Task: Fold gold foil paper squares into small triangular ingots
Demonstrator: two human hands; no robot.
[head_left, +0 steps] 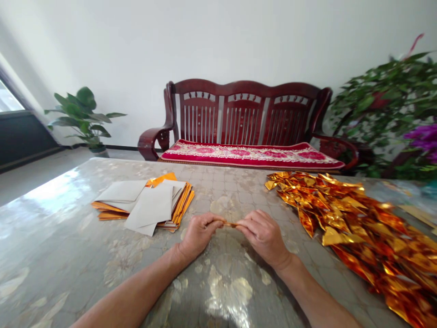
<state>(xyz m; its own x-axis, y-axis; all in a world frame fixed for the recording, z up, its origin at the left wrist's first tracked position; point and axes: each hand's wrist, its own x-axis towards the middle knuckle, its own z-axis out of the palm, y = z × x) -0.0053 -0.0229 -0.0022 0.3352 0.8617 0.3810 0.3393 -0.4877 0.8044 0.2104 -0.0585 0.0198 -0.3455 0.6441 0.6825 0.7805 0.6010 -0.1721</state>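
My left hand (198, 234) and my right hand (262, 237) meet over the middle of the glossy table (68, 255). Both pinch a small folded piece of gold foil paper (230, 224) between their fingertips; most of it is hidden by the fingers. To the left lies a stack of flat foil sheets (146, 205), white side up with orange-gold edges. To the right spreads a heap of folded gold foil pieces (358, 228), close to my right hand.
A dark red wooden bench (246, 123) with a red patterned cushion stands behind the table. A potted plant (83, 118) is at the back left, and leafy plants with purple flowers (399, 109) stand at the right.
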